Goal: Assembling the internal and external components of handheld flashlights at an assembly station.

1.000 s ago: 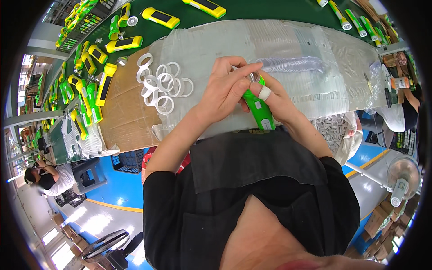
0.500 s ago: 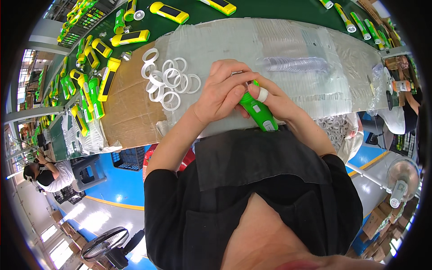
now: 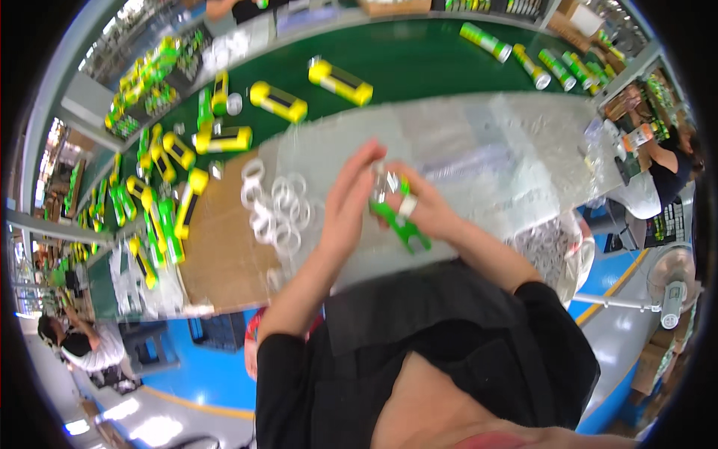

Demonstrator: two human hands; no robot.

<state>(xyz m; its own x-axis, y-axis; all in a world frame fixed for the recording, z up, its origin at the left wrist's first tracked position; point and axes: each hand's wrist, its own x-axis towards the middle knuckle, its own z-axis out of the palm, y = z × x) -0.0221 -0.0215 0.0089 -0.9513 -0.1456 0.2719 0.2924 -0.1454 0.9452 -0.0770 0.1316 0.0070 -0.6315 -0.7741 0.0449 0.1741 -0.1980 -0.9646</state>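
Note:
A green flashlight (image 3: pixel 408 233) is gripped in my right hand (image 3: pixel 432 208), its clear shiny head pointing up and away from me. White tape or a bandage wraps my right thumb. My left hand (image 3: pixel 347 203) is held upright just left of the flashlight's head, fingers stretched out and holding nothing. Blur hides whether its palm touches the flashlight. Left of my hands, several white rings (image 3: pixel 286 238) lie loose on the plastic-covered cardboard (image 3: pixel 224 262). A row of thin clear discs (image 3: pixel 467 165) lies beyond my right hand.
Yellow and green flashlights (image 3: pixel 278 102) lie scattered on the green bench (image 3: pixel 407 56), many at the left. More flashlights (image 3: pixel 532 67) are at the far right. A bag of white rings (image 3: pixel 550 247) hangs near the right edge. Other people (image 3: pixel 88 333) sit at both sides.
My left hand has come off the flashlight's head and straightened. The flashlight, still in my right hand, has shifted left. The head view has tilted, so the bench appears lower.

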